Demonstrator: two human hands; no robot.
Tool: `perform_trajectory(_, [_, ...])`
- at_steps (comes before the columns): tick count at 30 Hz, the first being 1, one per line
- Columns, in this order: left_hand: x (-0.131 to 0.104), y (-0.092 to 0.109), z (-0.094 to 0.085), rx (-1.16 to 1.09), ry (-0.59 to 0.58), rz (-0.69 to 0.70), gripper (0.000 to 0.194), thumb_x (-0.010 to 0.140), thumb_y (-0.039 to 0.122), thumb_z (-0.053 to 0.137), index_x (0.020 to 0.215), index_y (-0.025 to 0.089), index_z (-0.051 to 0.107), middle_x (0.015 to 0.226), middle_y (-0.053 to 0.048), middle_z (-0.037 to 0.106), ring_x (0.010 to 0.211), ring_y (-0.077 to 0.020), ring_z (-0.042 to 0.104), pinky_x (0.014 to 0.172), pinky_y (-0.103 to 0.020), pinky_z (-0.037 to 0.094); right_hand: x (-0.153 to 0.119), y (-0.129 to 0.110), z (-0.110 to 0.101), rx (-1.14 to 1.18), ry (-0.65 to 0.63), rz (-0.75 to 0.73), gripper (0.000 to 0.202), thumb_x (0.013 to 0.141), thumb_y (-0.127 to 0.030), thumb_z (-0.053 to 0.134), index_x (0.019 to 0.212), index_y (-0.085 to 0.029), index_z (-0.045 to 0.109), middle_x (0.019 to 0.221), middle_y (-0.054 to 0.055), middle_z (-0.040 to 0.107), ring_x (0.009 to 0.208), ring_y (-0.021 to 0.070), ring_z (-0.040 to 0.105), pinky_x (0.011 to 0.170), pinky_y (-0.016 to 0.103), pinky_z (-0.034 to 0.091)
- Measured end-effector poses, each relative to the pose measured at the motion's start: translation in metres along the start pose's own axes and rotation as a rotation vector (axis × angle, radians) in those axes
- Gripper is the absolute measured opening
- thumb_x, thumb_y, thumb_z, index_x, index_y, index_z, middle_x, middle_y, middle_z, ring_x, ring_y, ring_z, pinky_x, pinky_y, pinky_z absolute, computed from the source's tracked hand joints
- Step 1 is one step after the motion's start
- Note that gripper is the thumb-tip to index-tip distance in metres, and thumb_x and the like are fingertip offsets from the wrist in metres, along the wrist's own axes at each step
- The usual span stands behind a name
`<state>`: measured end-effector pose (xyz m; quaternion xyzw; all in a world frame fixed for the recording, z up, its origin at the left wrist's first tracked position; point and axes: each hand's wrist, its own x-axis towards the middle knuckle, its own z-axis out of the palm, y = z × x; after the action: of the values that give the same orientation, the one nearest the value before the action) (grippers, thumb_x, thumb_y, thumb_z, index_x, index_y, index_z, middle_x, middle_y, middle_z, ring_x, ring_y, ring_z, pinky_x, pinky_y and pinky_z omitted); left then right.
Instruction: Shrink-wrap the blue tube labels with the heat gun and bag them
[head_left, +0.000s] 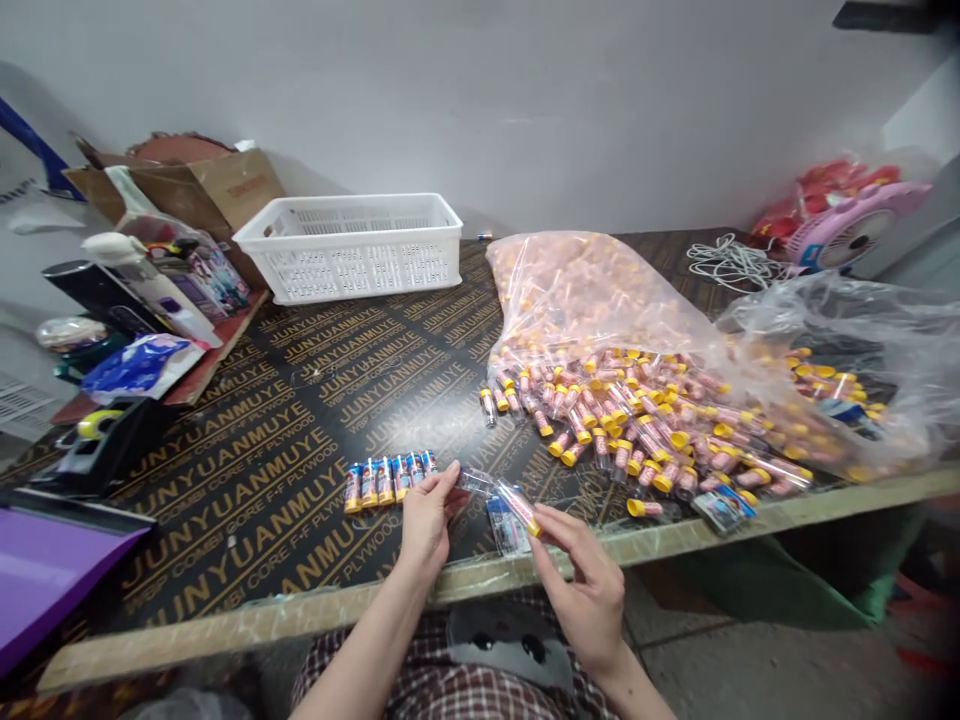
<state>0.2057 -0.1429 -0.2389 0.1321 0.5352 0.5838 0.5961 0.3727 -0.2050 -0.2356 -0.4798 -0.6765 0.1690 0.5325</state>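
My right hand (581,575) pinches a small clear tube (516,503) by its yellow-capped end; pink pieces show inside. Between the fingertips of my left hand (429,515) is a clear plastic sleeve (474,481), whose far end meets the tube's uncapped end. Whether the tube has entered the sleeve, I cannot tell. Below them on the table lies a stack of blue printed sleeves (504,528). Left of my left hand, several tubes in blue printed wraps (385,482) lie side by side in a row, yellow caps toward me.
Loose yellow-capped tubes (622,425) spill from a large clear bag (585,285). More sleeves (724,508) lie by the table edge (300,617). A white plastic basket (360,262) stands at the back. Left are a tape dispenser (105,445) and a bottle; right, a pink fan (851,240).
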Motion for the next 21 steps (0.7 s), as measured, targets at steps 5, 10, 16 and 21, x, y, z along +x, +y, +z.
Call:
perform_trajectory(5, [-0.007, -0.008, -0.003, 0.012, -0.009, 0.053, 0.038, 0.047, 0.041, 0.08, 0.064, 0.011, 0.065, 0.06, -0.001, 0.063, 0.055, -0.0096, 0.056, 0.056, -0.022, 0.048, -0.01, -0.003, 0.0, 0.069, -0.076, 0.009, 0.034, 0.078, -0.008, 0.057, 0.107, -0.025, 0.061, 0.102, 0.007, 0.065, 0.096, 0.0208, 0.061, 0.081, 0.036, 0.052])
perform_trajectory(10, [-0.01, -0.01, -0.01, 0.032, 0.025, 0.084, 0.038, 0.049, 0.043, 0.079, 0.065, 0.011, 0.065, 0.061, -0.001, 0.063, 0.056, -0.0107, 0.057, 0.059, -0.025, 0.049, -0.016, -0.002, -0.002, 0.064, -0.086, -0.002, 0.034, 0.078, -0.007, 0.056, 0.107, -0.024, 0.061, 0.104, 0.007, 0.064, 0.097, 0.0212, 0.06, 0.082, 0.038, 0.051])
perform_trajectory(16, [-0.016, -0.01, -0.014, 0.137, -0.044, 0.121, 0.038, 0.054, 0.046, 0.075, 0.065, 0.012, 0.063, 0.059, -0.001, 0.063, 0.056, -0.0126, 0.059, 0.059, -0.025, 0.049, -0.018, -0.004, -0.003, 0.062, -0.131, -0.04, 0.032, 0.079, -0.008, 0.055, 0.105, -0.024, 0.062, 0.102, 0.007, 0.064, 0.095, 0.0206, 0.062, 0.081, 0.036, 0.052])
perform_trajectory(21, [-0.016, -0.006, -0.019, 0.112, -0.043, 0.142, 0.034, 0.055, 0.043, 0.076, 0.066, 0.013, 0.065, 0.06, 0.0, 0.064, 0.056, -0.011, 0.058, 0.06, -0.025, 0.049, -0.019, -0.002, -0.005, 0.079, -0.104, -0.02, 0.034, 0.078, -0.007, 0.055, 0.107, -0.025, 0.062, 0.105, 0.007, 0.064, 0.097, 0.021, 0.061, 0.083, 0.037, 0.051])
